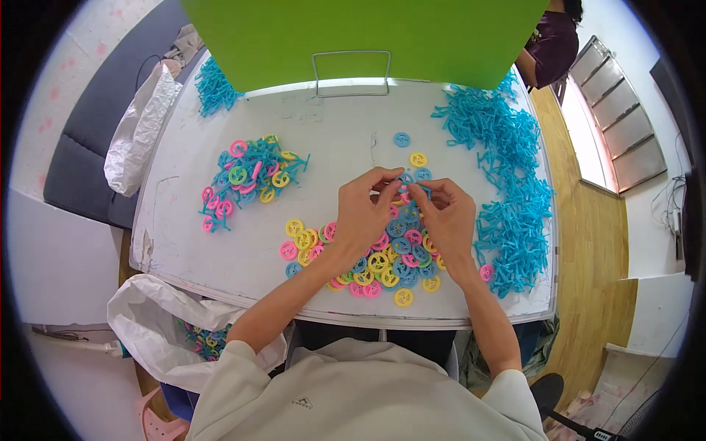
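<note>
Above a heap of plastic wheels (378, 262) in blue, yellow, pink and green, both hands meet fingertip to fingertip. My left hand (360, 211) is closed, pinching a small blue spoked wheel (404, 178) at its edge. My right hand (451, 215) is closed too, its thumb and fingers on a small teal plastic piece (426, 190) against that wheel. Fingers cover most of the teal piece, so how far it sits in the wheel cannot be made out. Just beyond the fingertips lie loose wheels, among them a yellow one (418, 159) and a blue one (401, 140).
Loose teal pieces (515, 198) bank along the table's right side; a smaller teal pile (215, 88) lies far left. Wheels joined with teal pieces (250, 173) form a left heap. A green panel (368, 40) stands behind. A white sack (151, 327) hangs front left. Another person (553, 48) is far right.
</note>
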`<state>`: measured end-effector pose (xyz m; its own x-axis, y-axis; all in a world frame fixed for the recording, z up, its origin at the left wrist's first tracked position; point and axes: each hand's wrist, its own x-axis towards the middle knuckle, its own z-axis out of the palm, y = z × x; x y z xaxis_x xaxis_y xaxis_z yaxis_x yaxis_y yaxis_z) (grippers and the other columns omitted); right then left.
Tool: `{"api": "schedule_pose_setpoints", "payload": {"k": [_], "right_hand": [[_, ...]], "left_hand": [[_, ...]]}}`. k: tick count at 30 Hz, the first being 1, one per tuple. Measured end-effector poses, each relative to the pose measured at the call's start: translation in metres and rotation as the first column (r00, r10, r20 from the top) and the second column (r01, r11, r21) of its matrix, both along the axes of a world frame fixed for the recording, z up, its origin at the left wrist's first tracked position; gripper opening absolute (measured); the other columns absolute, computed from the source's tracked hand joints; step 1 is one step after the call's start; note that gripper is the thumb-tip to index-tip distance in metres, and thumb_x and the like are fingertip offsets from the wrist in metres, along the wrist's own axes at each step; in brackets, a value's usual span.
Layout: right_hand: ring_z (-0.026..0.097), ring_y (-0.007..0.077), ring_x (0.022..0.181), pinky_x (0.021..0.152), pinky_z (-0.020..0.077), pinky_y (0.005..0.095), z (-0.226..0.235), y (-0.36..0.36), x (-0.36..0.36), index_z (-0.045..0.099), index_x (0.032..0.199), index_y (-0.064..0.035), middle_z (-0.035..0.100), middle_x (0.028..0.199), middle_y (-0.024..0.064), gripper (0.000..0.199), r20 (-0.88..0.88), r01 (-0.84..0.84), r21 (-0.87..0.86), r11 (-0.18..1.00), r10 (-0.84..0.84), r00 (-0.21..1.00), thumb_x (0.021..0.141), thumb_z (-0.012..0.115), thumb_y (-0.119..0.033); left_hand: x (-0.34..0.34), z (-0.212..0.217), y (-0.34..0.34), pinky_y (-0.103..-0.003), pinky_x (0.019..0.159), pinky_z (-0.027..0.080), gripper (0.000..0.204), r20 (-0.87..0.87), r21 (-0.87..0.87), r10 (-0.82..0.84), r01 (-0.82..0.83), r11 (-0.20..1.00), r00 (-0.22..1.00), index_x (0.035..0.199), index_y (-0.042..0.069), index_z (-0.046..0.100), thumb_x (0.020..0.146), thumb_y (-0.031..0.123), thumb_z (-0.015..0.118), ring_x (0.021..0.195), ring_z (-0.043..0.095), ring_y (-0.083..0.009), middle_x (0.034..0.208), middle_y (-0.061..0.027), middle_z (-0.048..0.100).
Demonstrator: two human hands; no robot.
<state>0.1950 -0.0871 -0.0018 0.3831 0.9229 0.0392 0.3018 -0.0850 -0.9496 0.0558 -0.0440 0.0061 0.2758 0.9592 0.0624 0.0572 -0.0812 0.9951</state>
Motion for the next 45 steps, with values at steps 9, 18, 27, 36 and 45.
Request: {"api": "schedule_pose_setpoints", "payload": {"k": [9, 18, 27, 36, 45], "right_hand": [[0.065, 0.0104, 0.078, 0.066, 0.0499, 0.0232, 0.001, 0.011, 0.044, 0.064, 0.11, -0.0026, 0.07, 0.089, 0.0081, 0.023, 0.052, -0.286, 0.101, 0.953, 0.282, 0.958, 0.087, 0.064, -0.006], [0.059, 0.0308, 0.097, 0.084, 0.0475, 0.0395, -0.021, 0.008, 0.116, 0.062, 0.113, -0.0077, 0.063, 0.107, 0.0131, 0.037, 0.778, 0.196, 0.136, 0.971, -0.227, 0.585, 0.077, 0.065, 0.0], [0.063, 0.0287, 0.083, 0.075, 0.0495, 0.037, -0.02, 0.012, 0.119, 0.066, 0.105, -0.0059, 0.066, 0.097, 0.0141, 0.026, 0.681, 0.124, -0.005, 0.992, -0.088, 0.727, 0.08, 0.065, -0.005], [0.064, 0.0117, 0.077, 0.063, 0.049, 0.0247, 0.017, 0.014, 0.072, 0.066, 0.105, -0.0025, 0.067, 0.091, 0.0051, 0.018, 0.0, 0.05, 0.086, 0.995, -0.05, 0.999, 0.091, 0.061, -0.012], [0.056, 0.004, 0.069, 0.059, 0.0437, 0.0185, 0.002, 0.01, 0.033, 0.062, 0.107, -0.0009, 0.065, 0.086, 0.001, 0.021, -0.236, -0.389, -0.042, 0.92, 0.37, 0.899, 0.088, 0.064, -0.007]], "left_hand": [[-0.028, 0.006, 0.033, -0.027, 0.073, 0.057, 0.015, 0.275, -0.03, 0.142, -0.139, 0.99, 0.951, 0.101, 0.001, 0.062, 0.093, 0.0, 0.05, 0.075, 0.063, -0.0138, 0.086, -0.0036, 0.061], [-0.094, 0.014, 0.072, -0.039, 0.074, 0.044, 0.024, -0.302, 0.828, 0.816, -0.289, 0.481, 0.493, 0.102, 0.011, 0.066, 0.088, -0.002, 0.052, 0.084, 0.058, -0.0269, 0.095, -0.0117, 0.059], [-0.024, -0.006, 0.034, -0.037, 0.085, 0.046, 0.028, -0.46, 0.595, 0.091, 0.231, 0.77, 0.883, 0.104, 0.011, 0.067, 0.077, 0.003, 0.065, 0.097, 0.055, -0.0285, 0.108, -0.0093, 0.061], [-0.018, -0.02, 0.029, -0.03, 0.074, 0.05, 0.016, -0.493, 0.358, -0.127, 0.334, 0.872, 0.861, 0.101, 0.003, 0.065, 0.085, 0.005, 0.062, 0.086, 0.061, -0.0206, 0.099, -0.0081, 0.065], [-0.023, 0.002, 0.028, -0.024, 0.067, 0.049, 0.02, 0.09, -0.167, -0.226, 0.239, 0.957, 0.97, 0.104, 0.0, 0.062, 0.093, 0.017, 0.059, 0.081, 0.061, -0.01, 0.09, -0.0039, 0.064]]}}
